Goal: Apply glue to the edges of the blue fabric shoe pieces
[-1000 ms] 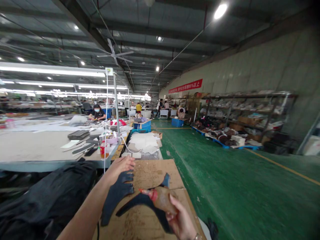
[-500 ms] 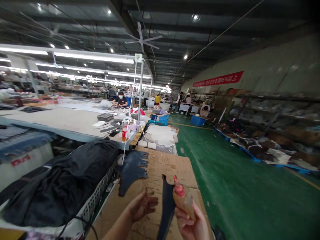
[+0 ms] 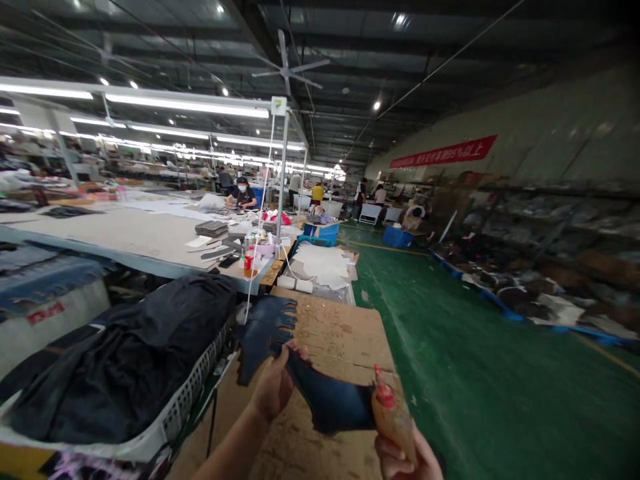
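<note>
My left hand (image 3: 274,383) is closed on the left tip of a dark blue leather piece (image 3: 335,398), which stretches across the cardboard (image 3: 340,333) toward the bottle. In my right hand (image 3: 405,453) is a yellowish glue bottle (image 3: 393,417) with a red nozzle pointing up. The right end of the leather piece meets the bottle; whether right-hand fingers also touch it is hidden. Another dark blue piece (image 3: 263,333), with a jagged right edge, lies flat on the cardboard beyond my left hand.
A white basket (image 3: 165,427) heaped with black cloth stands at the left. Beyond it, a long table (image 3: 125,233) bears grey pieces, a phone and small bottles. Pale sheets (image 3: 323,263) lie past the cardboard. Green floor (image 3: 450,347) stretches to the right. People work farther back.
My left hand went from open to closed on the leather piece's tip. That piece swung from lengthwise to crosswise. My right hand moved slightly right and down with the bottle.
</note>
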`<state>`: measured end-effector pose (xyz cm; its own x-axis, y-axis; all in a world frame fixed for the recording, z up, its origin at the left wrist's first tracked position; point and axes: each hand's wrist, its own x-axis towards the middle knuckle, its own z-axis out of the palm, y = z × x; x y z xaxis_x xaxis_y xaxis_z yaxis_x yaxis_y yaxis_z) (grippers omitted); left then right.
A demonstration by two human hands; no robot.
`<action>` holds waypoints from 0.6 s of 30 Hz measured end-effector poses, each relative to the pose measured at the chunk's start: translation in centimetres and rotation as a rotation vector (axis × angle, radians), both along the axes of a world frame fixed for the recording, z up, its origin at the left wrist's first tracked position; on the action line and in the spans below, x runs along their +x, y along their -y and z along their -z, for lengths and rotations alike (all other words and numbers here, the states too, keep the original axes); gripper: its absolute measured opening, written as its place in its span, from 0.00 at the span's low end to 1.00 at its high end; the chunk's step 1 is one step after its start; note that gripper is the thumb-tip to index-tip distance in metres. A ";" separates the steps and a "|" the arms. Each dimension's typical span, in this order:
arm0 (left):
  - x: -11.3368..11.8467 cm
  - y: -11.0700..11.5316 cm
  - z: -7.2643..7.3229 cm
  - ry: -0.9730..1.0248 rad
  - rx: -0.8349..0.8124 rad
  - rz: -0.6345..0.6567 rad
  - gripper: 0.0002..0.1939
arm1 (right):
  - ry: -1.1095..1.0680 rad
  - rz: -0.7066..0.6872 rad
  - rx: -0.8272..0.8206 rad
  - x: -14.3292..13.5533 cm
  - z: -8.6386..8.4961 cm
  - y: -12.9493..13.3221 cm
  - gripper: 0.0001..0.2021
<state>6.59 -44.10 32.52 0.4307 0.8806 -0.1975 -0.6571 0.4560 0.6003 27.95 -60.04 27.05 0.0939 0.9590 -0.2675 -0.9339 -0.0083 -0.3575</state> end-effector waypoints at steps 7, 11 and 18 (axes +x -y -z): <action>-0.1 0.6 -3.8 -0.148 0.225 0.041 0.10 | -0.003 0.007 -0.148 -1.2 0.7 0.0 0.21; -0.4 0.7 -5.1 -0.189 0.271 0.087 0.08 | 0.069 0.049 -0.169 -1.5 0.5 0.1 0.20; -0.4 0.6 -5.4 -0.514 0.426 0.257 0.17 | 0.302 0.417 -0.204 -2.8 -5.0 -0.3 0.21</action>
